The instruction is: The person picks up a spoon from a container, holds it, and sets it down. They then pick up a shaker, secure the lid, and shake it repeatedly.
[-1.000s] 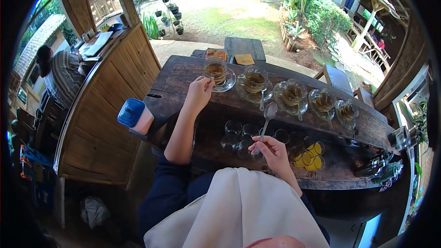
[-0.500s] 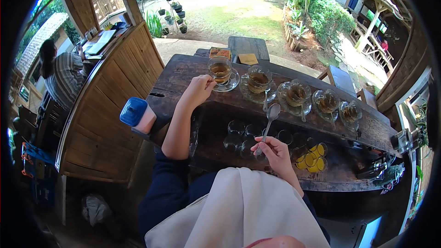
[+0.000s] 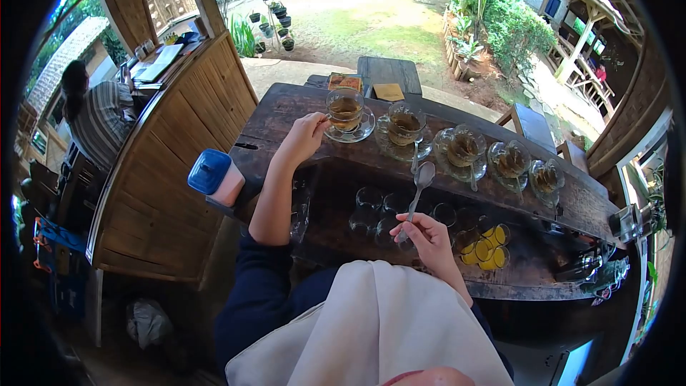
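My left hand (image 3: 304,139) reaches to the left end of the dark wooden counter, its fingers closed at the handle side of a glass cup (image 3: 345,110) of brown tea. That cup stands over the left part of a clear glass saucer (image 3: 363,129). In my right hand (image 3: 423,237) a metal spoon (image 3: 421,182) is pinched by its handle, bowl pointing up and away from me. To the right, a row of similar tea cups on saucers lines the counter: a second cup (image 3: 405,123), a third cup (image 3: 461,146) and others. Spoons lie on several of these saucers.
Below the counter top (image 3: 286,111), a lower shelf holds upturned clear glasses (image 3: 369,198) and glasses with yellow contents (image 3: 493,250). A blue-lidded container (image 3: 209,171) sits at the left corner. Another person (image 3: 103,118) sits behind a wooden partition (image 3: 171,171) on the left.
My left hand has shifted slightly left and up at the cup's handle side. My right hand and the spoon stay almost still. The whole view has moved a little.
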Demonstrator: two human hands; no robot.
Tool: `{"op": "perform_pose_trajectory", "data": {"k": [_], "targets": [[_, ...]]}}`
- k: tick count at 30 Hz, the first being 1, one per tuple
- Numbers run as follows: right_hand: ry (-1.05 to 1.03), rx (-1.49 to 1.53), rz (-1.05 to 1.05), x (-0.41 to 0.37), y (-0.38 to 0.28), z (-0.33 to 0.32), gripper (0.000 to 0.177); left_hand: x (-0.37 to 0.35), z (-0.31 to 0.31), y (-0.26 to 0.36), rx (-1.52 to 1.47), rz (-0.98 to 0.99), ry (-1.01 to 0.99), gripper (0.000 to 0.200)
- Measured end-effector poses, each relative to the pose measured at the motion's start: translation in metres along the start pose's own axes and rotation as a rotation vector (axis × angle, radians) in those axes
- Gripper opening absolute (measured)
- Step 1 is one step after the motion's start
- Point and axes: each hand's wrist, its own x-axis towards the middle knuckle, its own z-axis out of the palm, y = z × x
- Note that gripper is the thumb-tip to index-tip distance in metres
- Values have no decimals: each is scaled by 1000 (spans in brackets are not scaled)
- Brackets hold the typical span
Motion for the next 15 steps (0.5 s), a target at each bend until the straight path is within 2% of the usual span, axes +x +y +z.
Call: {"op": "perform_pose_trajectory", "data": {"k": [3,6,8,11,15], "targets": [[-3,6,18,0,0,0,22,1,-2,-6,-16,-6,-4,14],[-10,5,0,1,0,1,22,2,-4,-13,-17,-114,-52,16],[-7,3,18,1,1,0,22,1,0,-24,-166,-144,-12,17],[-9,-4,14,1,0,1,22,2,6,-38,-331,-133,19,18],[-20,-15,15,2,2,1,22,6,1,-32,-316,-135,28,19]]}}
